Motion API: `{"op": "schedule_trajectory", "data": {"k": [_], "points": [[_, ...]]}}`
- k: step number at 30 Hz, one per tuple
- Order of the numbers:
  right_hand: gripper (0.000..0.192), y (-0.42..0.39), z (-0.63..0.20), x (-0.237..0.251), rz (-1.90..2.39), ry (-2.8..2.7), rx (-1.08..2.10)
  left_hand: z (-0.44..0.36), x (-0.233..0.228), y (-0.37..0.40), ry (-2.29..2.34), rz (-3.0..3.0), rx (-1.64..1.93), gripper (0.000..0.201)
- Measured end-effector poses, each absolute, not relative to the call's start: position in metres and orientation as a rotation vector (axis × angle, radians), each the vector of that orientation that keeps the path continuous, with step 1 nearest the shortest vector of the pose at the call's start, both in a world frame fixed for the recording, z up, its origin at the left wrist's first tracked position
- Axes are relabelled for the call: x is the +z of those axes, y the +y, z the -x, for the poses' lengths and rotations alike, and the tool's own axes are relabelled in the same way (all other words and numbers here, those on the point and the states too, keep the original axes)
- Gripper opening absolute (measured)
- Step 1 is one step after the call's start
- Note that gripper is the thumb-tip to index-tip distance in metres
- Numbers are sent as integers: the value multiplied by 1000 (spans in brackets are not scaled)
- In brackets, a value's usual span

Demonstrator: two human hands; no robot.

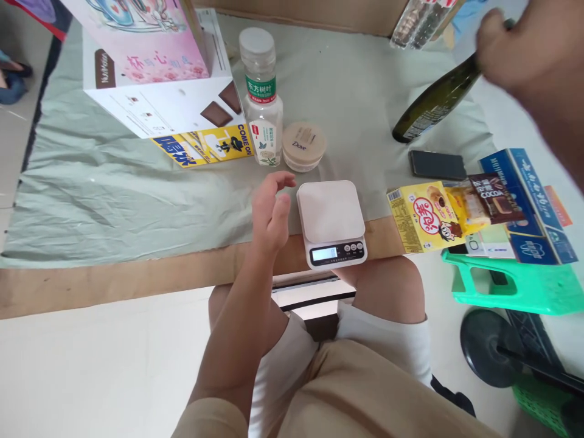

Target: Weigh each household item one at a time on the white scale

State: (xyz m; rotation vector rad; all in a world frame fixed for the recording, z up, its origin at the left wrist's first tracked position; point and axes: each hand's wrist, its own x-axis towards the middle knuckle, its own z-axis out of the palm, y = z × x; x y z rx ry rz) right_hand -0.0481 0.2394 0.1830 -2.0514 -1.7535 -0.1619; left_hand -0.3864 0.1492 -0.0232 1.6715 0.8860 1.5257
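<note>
Right hand (pixel 511 52) fingers closed around neck of dark glass bottle (pixel 431 106), held tilted above counter (pixel 114 182). Left hand (pixel 270 213) open, empty, just beside white scale (pixel 329 213).

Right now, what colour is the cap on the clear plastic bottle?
White, on the clear plastic bottle with its green label, in the head view.

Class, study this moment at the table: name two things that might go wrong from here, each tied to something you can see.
1. The right hand holds the dark glass bottle tilted above the phone; a slip might crack either.
2. The kitchen scale sits at the table edge, beside the open left hand; a nudge might tip it off.
</note>
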Motion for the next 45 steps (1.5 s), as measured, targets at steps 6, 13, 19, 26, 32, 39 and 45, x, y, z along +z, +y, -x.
{"op": "schedule_trajectory", "data": {"k": [6, 13, 19, 26, 32, 39, 45], "points": [[78, 223, 192, 107, 1841, -2189, 292, 390, -21, 147, 883, -1657, 1534, 58], [46, 231, 236, 48, 1941, -1916, 339, 390, -23, 147, 872, -1621, 1568, 60], [59, 220, 228, 41, 2006, -1841, 447, 393, -14, 145, 866, -1606, 1577, 57], [51, 227, 221, 42, 2061, -1562, 391, 397, -11, 141, 867, -1606, 1540, 65], [52, 188, 170, 61, 1921, -1648, 189, 399, -4, 134, 879, -1564, 1524, 67], [76, 110, 155, 57, 1664, -1933, 156, 393, -7, 140, 881, -1527, 1526, 68], [76, 87, 166, 42, 1643, -1975, 257, 388, -13, 140, 894, -1496, 1523, 65]]}}
